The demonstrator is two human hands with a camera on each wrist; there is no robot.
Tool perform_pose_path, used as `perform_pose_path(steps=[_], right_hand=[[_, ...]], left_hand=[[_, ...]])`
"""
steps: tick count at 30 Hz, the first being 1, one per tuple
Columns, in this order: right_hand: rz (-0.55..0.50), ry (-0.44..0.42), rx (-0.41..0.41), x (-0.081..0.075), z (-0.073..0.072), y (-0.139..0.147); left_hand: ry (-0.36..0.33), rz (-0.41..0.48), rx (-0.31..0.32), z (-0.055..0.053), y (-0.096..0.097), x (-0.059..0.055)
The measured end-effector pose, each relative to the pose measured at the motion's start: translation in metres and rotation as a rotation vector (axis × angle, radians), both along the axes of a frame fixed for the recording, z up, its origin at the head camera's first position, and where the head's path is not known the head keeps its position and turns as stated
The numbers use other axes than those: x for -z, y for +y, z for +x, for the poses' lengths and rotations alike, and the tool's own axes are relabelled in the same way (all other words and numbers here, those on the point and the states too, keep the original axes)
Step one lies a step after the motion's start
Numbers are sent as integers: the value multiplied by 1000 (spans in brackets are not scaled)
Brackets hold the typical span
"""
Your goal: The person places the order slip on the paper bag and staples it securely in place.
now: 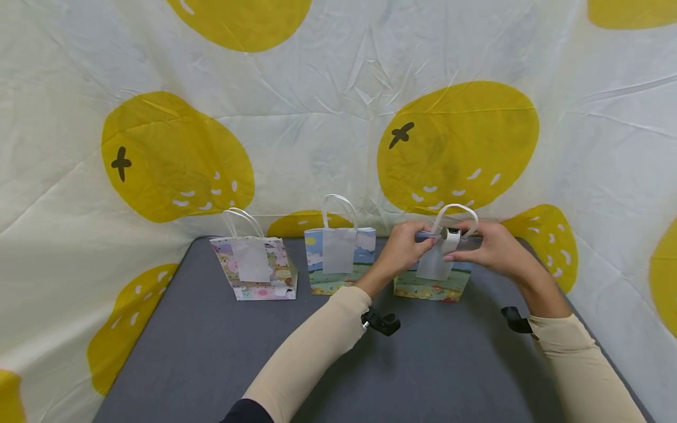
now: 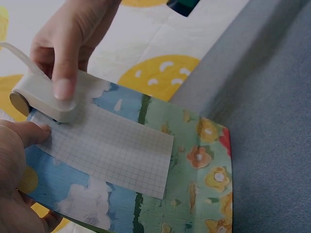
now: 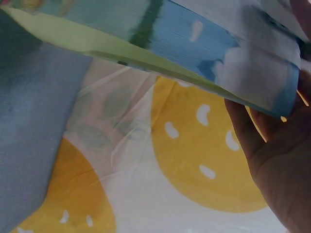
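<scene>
A small paper gift bag [image 1: 431, 289] with a painted sky-and-flowers print stands at the right of the table. My left hand [image 1: 402, 248] pinches its top edge, thumb on the squared white paper [image 2: 116, 145] that lies against the bag's front. On the same edge, my right hand [image 1: 494, 249] grips a small white stapler [image 2: 56, 97], its thumb pressing on top and its fingers behind the bag. The stapler sits over the upper end of the paper, beside the white twisted handle [image 1: 455, 207]. In the right wrist view, the bag's side [image 3: 194, 60] hides most of the stapler.
A similar sky-print bag [image 1: 365, 247] stands in the middle, partly behind my left forearm. A pink animal-print bag [image 1: 264, 292] is at the left. Both carry white papers. The grey table [image 1: 211, 352] meets a lemon-print cloth [image 1: 317, 147] behind.
</scene>
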State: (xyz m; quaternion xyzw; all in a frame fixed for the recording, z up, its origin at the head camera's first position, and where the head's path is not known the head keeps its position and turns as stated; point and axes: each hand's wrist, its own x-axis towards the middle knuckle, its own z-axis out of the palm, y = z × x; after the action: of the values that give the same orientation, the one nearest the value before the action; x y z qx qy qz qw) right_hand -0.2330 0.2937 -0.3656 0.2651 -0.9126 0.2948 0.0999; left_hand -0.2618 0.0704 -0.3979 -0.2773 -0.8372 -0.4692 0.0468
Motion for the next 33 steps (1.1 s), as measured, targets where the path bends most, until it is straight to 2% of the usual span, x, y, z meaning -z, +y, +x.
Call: perform_pose_path(steps=[2,4,9,20,27,33], right_hand=[[25,62,7,4,0,-2],[49,84,30,6,2,-4],[90,61,91,8,6,-8],[38,1,113,10,8,-11],[6,34,145,15,9,-14],[20,69,159,17,10,-14]], left_hand=[[1,-1,-2,0,0,0],[2,-3,-3,1,1,-1],[5,-3,-10,1,1,-1],[-15,-9,-23,2,1,-1],[-18,-10,-27,1,1,0],[-20,-8,-29,0,1,-1]])
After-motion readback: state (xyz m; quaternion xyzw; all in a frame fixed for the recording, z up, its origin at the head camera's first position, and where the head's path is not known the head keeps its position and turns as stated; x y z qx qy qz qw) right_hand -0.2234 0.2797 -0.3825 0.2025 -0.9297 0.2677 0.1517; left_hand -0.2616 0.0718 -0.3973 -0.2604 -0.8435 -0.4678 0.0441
